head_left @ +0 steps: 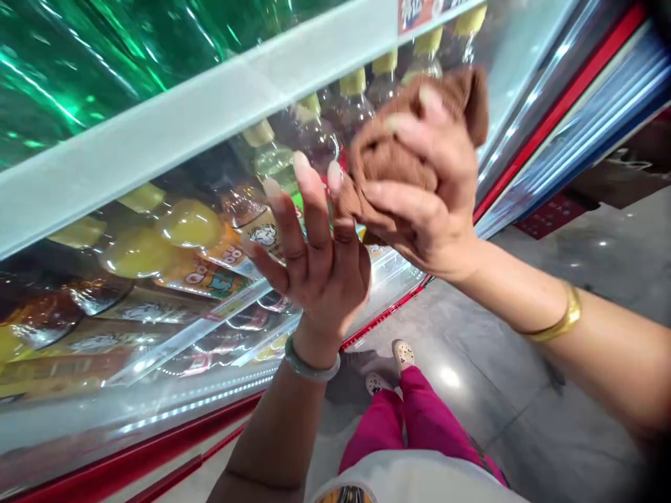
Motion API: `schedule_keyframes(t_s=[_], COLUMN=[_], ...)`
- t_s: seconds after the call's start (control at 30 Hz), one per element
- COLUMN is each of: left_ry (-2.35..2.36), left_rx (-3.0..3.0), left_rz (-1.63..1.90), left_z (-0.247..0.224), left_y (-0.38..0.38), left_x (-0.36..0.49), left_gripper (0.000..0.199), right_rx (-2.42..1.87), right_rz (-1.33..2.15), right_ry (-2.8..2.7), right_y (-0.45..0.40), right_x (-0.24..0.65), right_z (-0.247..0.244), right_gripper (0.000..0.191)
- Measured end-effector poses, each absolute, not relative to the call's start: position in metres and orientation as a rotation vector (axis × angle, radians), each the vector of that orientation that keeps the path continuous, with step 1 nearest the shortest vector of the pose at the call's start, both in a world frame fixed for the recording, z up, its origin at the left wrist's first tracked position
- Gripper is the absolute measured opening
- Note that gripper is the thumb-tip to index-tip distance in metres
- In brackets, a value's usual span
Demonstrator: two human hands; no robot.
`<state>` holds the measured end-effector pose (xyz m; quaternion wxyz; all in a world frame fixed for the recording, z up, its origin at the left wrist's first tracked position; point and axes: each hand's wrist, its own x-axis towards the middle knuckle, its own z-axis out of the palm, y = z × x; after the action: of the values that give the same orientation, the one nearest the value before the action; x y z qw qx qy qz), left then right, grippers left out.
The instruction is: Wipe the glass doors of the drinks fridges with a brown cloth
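The right hand [445, 188] grips a bunched brown cloth [398, 164], fingers curled around its folds. The cloth is in front of a row of yellow-capped bottles [354, 84], just below the pale shelf edge [210, 105]; whether it touches anything on the shelf cannot be told. The left hand [328, 272] is beside it, open, with its fingers spread and pointing up toward the bottles. A fold of the cloth meets its forefinger, but the thumb is mostly hidden and any pressure on the cloth is unclear. A grey-green bangle [313, 363] circles the left wrist, and a gold bracelet [563, 318] is on the right forearm.

Large green bottles [105, 56] fill the shelf above. Below the hands, the person's pink trousers [374, 426] and pale shoes [403, 354] show against the shiny grey floor [503, 398].
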<state>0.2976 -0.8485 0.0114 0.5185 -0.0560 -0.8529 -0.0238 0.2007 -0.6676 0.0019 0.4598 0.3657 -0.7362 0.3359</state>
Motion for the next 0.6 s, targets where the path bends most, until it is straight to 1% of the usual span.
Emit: schedule_keyframes(t_s=[0.07, 0.13, 0.3, 0.37, 0.4, 0.47, 0.6], left_ry=[-1.997, -1.985, -1.859, -1.833, -1.826, -1.813, -1.828], left_rx=[-0.132, -0.143, -0.133, -0.13, -0.137, -0.161, -0.171], left_rz=[0.047, 0.119, 0.201, 0.209, 0.204, 0.182, 0.182], left_z=[0.014, 0.016, 0.012, 0.008, 0.006, 0.004, 0.002], left_y=[-0.846, -0.845, -0.844, -0.845, -0.845, -0.846, -0.847], left_x=[0.297, 0.296, 0.289, 0.287, 0.286, 0.286, 0.286], left_gripper=[0.069, 0.072, 0.058, 0.054, 0.052, 0.048, 0.047], right_rx=[1.052, 1.043, 0.772, 0.727, 0.73, 0.755, 0.75], right_rz=[0.683, 0.665, 0.736, 0.77, 0.776, 0.776, 0.765], right_ry=[-1.597, -1.514, -1.409, -1.379, -1.369, -1.374, -1.476], right_y=[-0.663, -0.66, -0.683, -0.7, -0.707, -0.718, -0.713], right_x=[0.206, 0.203, 0.194, 0.201, 0.206, 0.215, 0.223], right_z=[0.008, 0.023, 0.09, 0.107, 0.107, 0.09, 0.016], right_gripper=[0.034, 0.044, 0.042, 0.042, 0.042, 0.041, 0.045])
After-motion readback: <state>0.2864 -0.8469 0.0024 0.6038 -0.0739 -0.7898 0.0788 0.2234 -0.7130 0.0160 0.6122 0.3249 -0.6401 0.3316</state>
